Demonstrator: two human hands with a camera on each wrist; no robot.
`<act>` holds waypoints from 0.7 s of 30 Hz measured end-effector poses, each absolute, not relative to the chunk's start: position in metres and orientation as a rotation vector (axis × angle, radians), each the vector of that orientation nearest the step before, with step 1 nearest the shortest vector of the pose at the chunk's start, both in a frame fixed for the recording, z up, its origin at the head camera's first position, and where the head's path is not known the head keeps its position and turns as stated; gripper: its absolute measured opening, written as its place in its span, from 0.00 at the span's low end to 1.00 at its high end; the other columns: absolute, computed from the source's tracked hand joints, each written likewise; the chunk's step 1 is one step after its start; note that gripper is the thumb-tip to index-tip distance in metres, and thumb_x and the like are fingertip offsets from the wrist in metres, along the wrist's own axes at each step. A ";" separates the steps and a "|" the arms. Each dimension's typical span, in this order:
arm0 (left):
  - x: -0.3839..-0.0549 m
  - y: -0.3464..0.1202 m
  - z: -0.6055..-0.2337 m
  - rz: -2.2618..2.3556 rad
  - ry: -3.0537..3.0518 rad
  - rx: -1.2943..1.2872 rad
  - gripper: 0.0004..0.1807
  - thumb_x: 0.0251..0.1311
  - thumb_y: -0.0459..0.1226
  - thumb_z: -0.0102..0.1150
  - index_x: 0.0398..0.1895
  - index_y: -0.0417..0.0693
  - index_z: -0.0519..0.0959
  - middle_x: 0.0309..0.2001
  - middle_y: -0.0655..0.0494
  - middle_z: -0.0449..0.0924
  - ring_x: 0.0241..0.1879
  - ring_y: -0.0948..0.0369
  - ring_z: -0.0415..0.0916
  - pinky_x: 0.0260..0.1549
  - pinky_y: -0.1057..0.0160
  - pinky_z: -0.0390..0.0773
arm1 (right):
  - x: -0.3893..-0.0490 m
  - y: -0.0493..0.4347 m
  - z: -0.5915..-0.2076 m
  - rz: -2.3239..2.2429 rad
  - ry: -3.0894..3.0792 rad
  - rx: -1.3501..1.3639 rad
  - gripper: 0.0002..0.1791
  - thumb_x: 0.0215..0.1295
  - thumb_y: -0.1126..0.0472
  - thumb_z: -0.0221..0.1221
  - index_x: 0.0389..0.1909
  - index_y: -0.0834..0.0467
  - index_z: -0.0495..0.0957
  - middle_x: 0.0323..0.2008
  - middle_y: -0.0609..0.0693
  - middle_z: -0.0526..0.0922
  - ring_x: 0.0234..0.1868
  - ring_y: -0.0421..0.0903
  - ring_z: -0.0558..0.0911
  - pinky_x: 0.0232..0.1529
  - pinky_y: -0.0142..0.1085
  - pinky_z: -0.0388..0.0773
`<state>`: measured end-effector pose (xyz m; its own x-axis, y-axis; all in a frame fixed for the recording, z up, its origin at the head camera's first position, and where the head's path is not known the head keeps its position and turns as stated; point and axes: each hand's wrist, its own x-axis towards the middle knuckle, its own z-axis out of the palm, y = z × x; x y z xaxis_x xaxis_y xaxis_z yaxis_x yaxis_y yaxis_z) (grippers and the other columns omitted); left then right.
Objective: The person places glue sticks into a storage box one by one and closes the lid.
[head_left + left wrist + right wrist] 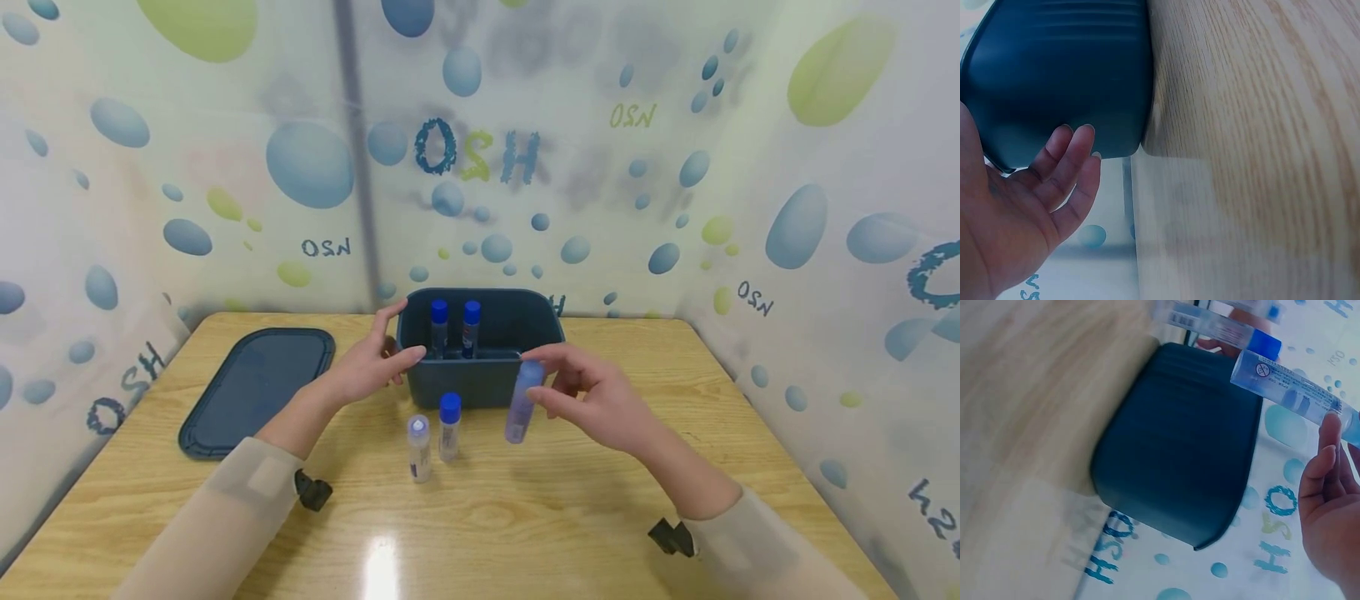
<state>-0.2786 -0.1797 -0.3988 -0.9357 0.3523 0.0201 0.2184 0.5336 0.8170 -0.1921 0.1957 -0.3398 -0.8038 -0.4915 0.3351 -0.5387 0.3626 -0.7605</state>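
My left hand (367, 358) holds the left end of a dark blue-green plastic bin (480, 385), thumb at the front rim and index fingertip further back along it. In the left wrist view, the other fingers (1075, 162) curl beside its outer wall. My right hand (596, 396) pinches a slim clear tube (519, 408), tilted just in front of the bin's front wall. Its printed label faces the right wrist camera. Inside the bin stand two blue-capped tubes (439, 321). On the table before it stand a blue-capped tube (449, 429) and a pale-topped tube (419, 450).
A dark blue lid or shallow tray (258, 387) with a raised rim lies on the table's left side. The wooden table (487, 542) is closed in by a patterned curtain (465, 208) right behind the bin and at both sides.
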 end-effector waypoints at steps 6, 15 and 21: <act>-0.279 -0.180 -0.399 1.368 2.615 0.494 0.53 0.79 0.60 0.59 0.91 0.70 0.33 0.42 0.41 0.81 0.40 0.44 0.85 0.45 0.56 0.83 | -0.196 0.197 -0.325 1.420 -2.486 0.950 0.22 0.74 0.66 0.69 0.67 0.55 0.82 0.39 0.50 0.85 0.29 0.45 0.84 0.24 0.35 0.76; -0.279 -0.180 -0.399 1.375 2.611 0.502 0.54 0.79 0.60 0.59 0.91 0.68 0.33 0.42 0.42 0.82 0.40 0.44 0.86 0.44 0.56 0.83 | -0.205 0.195 -0.307 1.407 -2.377 0.920 0.24 0.72 0.69 0.70 0.67 0.55 0.83 0.43 0.50 0.83 0.29 0.47 0.82 0.28 0.34 0.79; -0.280 -0.180 -0.399 1.371 2.614 0.502 0.54 0.79 0.60 0.59 0.91 0.68 0.33 0.42 0.42 0.82 0.40 0.44 0.86 0.44 0.56 0.83 | -0.215 0.192 -0.297 1.444 -2.261 0.922 0.23 0.71 0.71 0.70 0.65 0.58 0.83 0.42 0.50 0.87 0.28 0.45 0.80 0.29 0.33 0.77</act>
<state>-0.2799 -0.1799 -0.3995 -0.9333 0.3582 0.0244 0.2237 0.5270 0.8199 -0.2153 0.1919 -0.2973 -0.7475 -0.3532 0.5626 -0.6590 0.2876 -0.6950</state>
